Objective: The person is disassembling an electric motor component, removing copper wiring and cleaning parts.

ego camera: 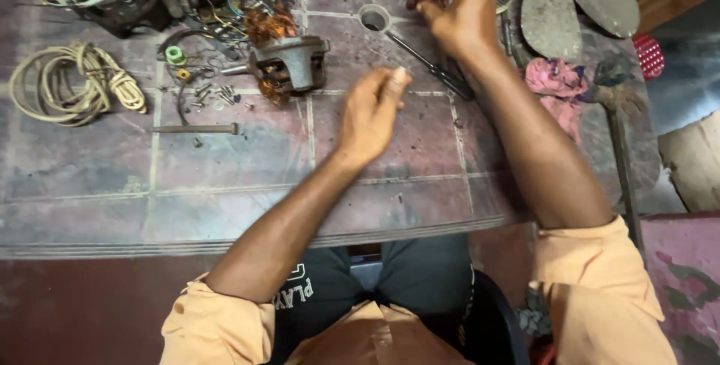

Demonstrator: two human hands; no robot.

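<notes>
Hands [373, 114] hover above worn tiled worktop [225, 177] strewn with motor parts [289, 61].

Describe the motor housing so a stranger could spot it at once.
Start at the tiled table and find the coiled pale cord at far left. To its right, past scattered screws, sits the grey metal motor housing, left of the left hand. It alone has copper windings.
</notes>
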